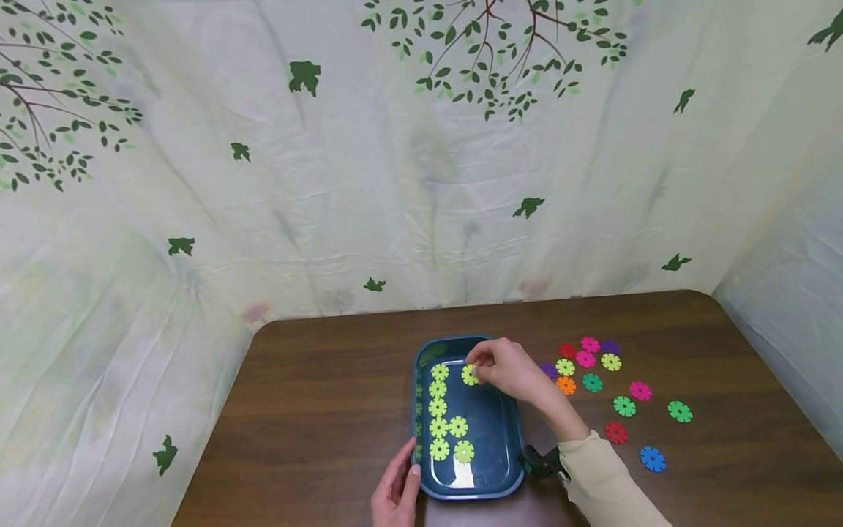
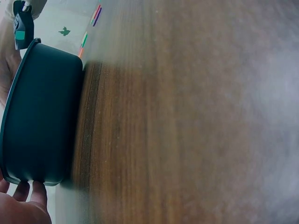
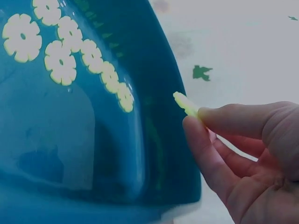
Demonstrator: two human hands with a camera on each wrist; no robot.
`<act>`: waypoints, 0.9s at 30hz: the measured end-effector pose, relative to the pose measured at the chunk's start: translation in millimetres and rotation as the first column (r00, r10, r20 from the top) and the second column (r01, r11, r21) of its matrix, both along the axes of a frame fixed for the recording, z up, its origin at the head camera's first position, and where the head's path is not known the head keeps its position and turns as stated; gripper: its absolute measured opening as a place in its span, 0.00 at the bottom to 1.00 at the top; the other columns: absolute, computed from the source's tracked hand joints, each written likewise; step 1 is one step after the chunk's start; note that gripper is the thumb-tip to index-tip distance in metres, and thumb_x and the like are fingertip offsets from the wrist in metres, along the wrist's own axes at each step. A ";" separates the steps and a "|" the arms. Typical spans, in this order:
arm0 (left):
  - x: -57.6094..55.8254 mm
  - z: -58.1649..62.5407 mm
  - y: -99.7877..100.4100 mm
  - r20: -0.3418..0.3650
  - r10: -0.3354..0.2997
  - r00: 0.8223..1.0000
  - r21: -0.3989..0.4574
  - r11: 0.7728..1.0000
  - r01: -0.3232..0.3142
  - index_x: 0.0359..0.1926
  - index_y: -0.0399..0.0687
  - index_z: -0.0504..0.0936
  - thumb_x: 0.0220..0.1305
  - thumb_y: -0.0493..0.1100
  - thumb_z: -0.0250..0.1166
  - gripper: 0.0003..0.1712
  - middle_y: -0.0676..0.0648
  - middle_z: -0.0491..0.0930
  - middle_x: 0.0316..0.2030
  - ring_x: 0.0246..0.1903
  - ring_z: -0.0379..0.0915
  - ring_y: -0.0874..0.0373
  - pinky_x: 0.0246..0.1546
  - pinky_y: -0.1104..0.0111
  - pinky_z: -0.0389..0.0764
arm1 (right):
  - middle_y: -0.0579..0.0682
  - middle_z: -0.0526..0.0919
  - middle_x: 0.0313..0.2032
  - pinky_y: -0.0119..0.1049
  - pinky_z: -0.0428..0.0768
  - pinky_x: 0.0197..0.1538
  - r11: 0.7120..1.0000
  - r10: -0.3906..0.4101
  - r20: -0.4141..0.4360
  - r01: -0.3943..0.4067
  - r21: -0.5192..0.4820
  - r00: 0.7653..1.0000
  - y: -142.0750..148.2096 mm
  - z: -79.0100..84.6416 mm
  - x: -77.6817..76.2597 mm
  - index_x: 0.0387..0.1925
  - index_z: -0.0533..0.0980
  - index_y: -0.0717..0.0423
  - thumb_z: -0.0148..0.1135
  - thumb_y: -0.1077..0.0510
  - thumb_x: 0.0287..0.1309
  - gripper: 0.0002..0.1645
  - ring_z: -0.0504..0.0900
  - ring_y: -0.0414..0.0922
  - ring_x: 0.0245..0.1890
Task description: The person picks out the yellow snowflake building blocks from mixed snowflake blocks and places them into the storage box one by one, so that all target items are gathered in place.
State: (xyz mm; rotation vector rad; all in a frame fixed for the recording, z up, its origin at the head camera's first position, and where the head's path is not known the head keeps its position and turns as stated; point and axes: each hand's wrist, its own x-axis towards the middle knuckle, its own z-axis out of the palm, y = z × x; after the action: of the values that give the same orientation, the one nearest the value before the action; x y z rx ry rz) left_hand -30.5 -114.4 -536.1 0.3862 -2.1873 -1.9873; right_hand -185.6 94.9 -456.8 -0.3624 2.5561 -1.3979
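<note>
My right hand (image 1: 510,369) pinches a yellow-green flower-shaped disc (image 3: 186,103) between thumb and forefinger, over the far part of a dark blue tray (image 1: 490,417). Inside the tray, a column of yellow-green discs (image 1: 437,408) runs along the left side. Two more lie beside its lower end, including a near disc (image 1: 464,451). With its fingertips at the outer wall of the tray, my left hand (image 1: 395,490) touches the near left side. The left wrist view shows those fingers (image 2: 38,193) against the tray's dark wall (image 2: 42,116).
Right of the tray, loose flower discs are scattered on the brown table (image 1: 316,410): a blue one (image 1: 653,460), a red one (image 1: 616,433), a green one (image 1: 680,411) and several others, two of them yellow-green. A leaf-patterned cloth (image 1: 421,219) hangs behind the table.
</note>
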 end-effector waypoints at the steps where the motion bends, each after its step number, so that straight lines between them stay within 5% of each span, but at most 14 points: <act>1: -0.1 -0.6 -0.2 -0.013 -0.002 1.000 0.001 1.000 0.002 0.60 0.39 0.78 0.66 0.28 0.59 0.21 0.38 0.76 0.59 0.56 0.72 0.67 0.54 0.81 0.70 | 0.47 0.80 0.29 0.37 0.82 0.35 1.000 0.004 0.000 -0.004 0.000 1.000 -1.8 -0.6 -0.7 0.40 0.82 0.59 0.63 0.67 0.60 0.07 0.81 0.49 0.28; 11: -0.9 -1.2 -0.6 -0.028 0.024 0.999 -0.011 1.000 -0.024 0.59 0.37 0.78 0.65 0.27 0.59 0.21 0.37 0.77 0.58 0.54 0.72 0.71 0.53 0.82 0.70 | 0.46 0.80 0.28 0.34 0.80 0.32 0.996 0.090 -0.023 -0.090 0.004 0.996 -21.3 -15.1 -2.3 0.39 0.82 0.60 0.62 0.70 0.58 0.08 0.78 0.42 0.26; 24: 0.0 -0.4 1.2 -0.007 0.010 1.000 -0.008 1.000 -0.010 0.59 0.38 0.78 0.65 0.27 0.58 0.21 0.37 0.77 0.58 0.58 0.73 0.53 0.53 0.80 0.72 | 0.46 0.79 0.28 0.35 0.77 0.32 0.992 0.121 -0.038 -0.119 0.046 0.992 -30.0 -31.1 -8.4 0.36 0.82 0.59 0.63 0.72 0.52 0.10 0.75 0.42 0.28; 27: -0.1 -1.7 0.5 -0.037 0.005 0.999 -0.001 1.000 -0.005 0.59 0.36 0.78 0.65 0.27 0.58 0.21 0.36 0.77 0.58 0.57 0.74 0.56 0.53 0.80 0.72 | 0.46 0.80 0.29 0.35 0.77 0.33 0.990 0.133 -0.037 -0.131 0.048 0.990 -30.7 -34.5 -11.0 0.37 0.82 0.58 0.63 0.72 0.53 0.11 0.75 0.41 0.29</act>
State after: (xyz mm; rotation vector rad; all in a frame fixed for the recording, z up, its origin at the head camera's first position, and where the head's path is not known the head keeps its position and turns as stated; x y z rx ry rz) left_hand -30.6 -113.8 -537.8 0.3517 -2.1640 -1.9743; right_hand -196.6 64.2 -491.3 -0.5461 2.5394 -1.2962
